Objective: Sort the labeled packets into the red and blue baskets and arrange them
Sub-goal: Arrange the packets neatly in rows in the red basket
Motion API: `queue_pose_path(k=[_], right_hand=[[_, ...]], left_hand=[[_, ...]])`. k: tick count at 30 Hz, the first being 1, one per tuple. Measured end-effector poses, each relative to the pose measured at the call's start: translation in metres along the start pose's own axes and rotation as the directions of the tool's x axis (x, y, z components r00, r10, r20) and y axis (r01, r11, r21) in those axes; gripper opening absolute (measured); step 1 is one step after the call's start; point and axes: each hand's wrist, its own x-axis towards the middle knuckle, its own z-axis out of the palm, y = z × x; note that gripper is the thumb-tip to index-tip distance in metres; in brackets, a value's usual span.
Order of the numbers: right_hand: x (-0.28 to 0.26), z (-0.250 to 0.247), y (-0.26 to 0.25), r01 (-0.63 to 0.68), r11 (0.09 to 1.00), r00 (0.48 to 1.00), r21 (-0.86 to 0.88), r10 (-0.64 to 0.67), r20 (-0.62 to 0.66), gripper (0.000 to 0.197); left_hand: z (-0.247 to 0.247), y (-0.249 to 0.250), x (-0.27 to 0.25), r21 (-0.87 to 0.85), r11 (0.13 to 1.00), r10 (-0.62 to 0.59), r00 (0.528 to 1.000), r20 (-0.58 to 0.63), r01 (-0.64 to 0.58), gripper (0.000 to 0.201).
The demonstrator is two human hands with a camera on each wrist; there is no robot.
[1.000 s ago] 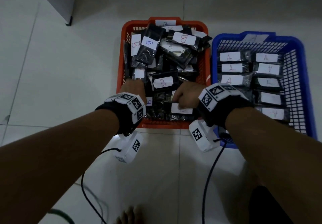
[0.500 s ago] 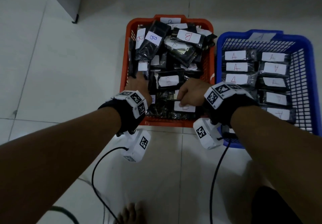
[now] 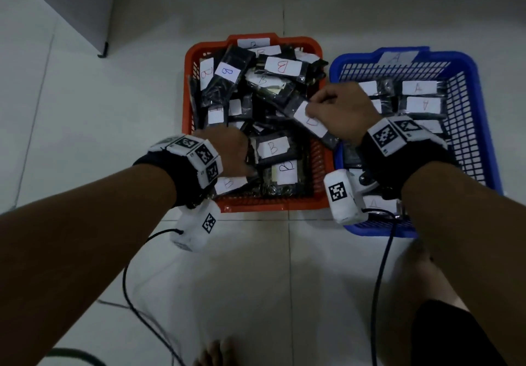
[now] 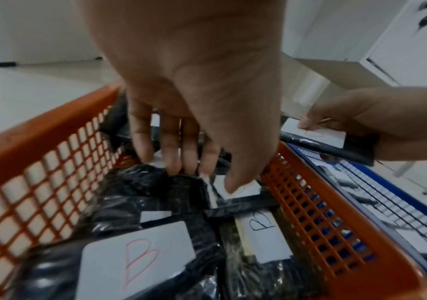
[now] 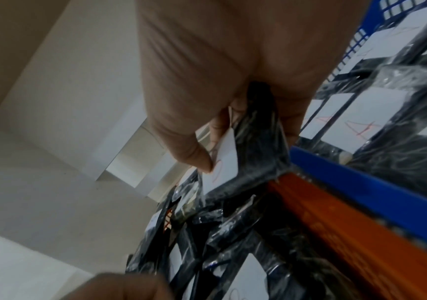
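Observation:
A red basket (image 3: 273,204) holds a loose heap of black packets with white "B" labels. To its right, the blue basket (image 3: 481,126) holds rows of packets labelled "A". My right hand (image 3: 313,106) pinches one black packet (image 3: 310,120) by its labelled end, thumb on the label, above the rim between the two baskets. The right wrist view shows this packet (image 5: 256,162) hanging from thumb and fingers. My left hand (image 4: 201,176) reaches down into the front of the red basket. Its straight fingertips rest on the packets and its thumb presses a white label (image 4: 243,190).
Both baskets sit on a pale tiled floor. A cabinet corner with a black foot (image 3: 102,52) stands at the back left. Two black cables (image 3: 128,280) trail from the wrist cameras across the floor. A bare foot (image 3: 216,354) shows at the bottom edge.
My right hand has lifted a labelled packet from the front of the red basket up and to the right, toward the blue basket's rim. The left hand stays low in the red basket.

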Motion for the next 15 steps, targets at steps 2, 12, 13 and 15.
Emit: queue_pose_path(k=[2,12,13,15], right_hand=[[0.001,-0.006,0.009,-0.017,1.000,0.999,0.018,0.018,-0.044,0.007],[-0.002,-0.008,0.031,-0.091,0.983,0.989,0.161,0.108,-0.098,0.006],[-0.001,-0.008,0.033,-0.092,0.980,0.988,0.178,0.112,-0.104,0.006],[0.001,-0.008,0.035,-0.095,0.974,0.987,0.205,0.120,-0.112,0.007]], left_hand=[[-0.005,0.011,0.009,-0.024,0.997,0.066,0.969,-0.238,-0.074,0.040],[0.019,0.048,0.028,-0.070,0.970,0.237,0.970,0.047,-0.234,0.050],[0.018,0.047,0.027,-0.094,0.972,0.225,0.966,0.124,-0.214,0.042],[0.015,0.043,0.028,-0.148,0.969,0.213,0.972,0.102,-0.197,0.020]])
